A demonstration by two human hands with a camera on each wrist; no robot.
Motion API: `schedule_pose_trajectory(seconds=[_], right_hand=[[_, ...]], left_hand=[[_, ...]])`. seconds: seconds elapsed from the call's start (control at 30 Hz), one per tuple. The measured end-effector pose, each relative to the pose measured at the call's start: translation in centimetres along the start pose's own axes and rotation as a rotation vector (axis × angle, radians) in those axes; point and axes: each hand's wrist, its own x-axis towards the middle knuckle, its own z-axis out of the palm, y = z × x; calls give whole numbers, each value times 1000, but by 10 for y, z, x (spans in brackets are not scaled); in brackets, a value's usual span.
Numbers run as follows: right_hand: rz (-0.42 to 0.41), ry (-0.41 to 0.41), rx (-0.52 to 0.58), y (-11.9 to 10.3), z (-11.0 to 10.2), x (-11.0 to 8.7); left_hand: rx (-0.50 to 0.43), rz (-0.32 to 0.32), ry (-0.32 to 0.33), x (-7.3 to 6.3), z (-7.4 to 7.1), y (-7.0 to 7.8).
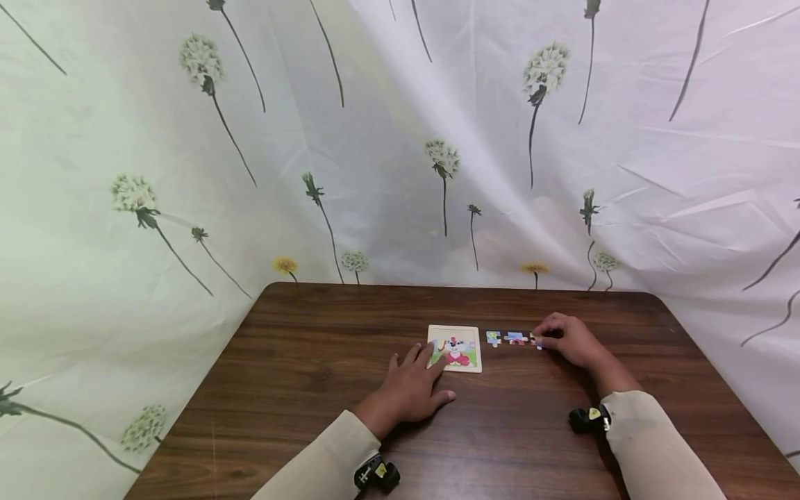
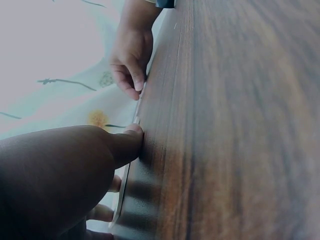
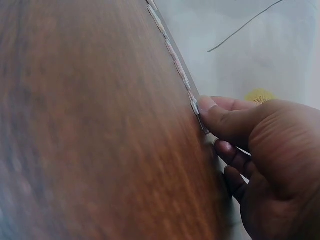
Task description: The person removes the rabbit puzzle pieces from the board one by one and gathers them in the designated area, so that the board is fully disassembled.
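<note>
Pinching a piece (image 1: 538, 345) in right hand (image 1: 573, 342); resting left hand (image 1: 409, 387), spread, on part-filled board (image 1: 456, 329). Seemingly lacking that and two pieces (image 1: 516, 338) left of pinch.

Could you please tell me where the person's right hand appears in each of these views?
Head: right of centre, below mid-height, the right hand pinching a puzzle piece.
Left wrist: top, left of centre, the right hand.
Right wrist: lower right, the right hand, large and close.
Shared landmark: the brown table.
</note>
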Motion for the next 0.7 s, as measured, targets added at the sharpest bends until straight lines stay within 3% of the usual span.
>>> schedule_pose_trajectory(seconds=[0.2,0.43,0.7], right_hand=[[-8,18,-8,0,1,0],[56,28,0,-1,1,1],[64,57,120,-8,0,5]], left_hand=[[-3,-1,-3,0,1,-1],[-10,-2,-14,-2,1,0],[-18,-7,-6,-3,3,1]])
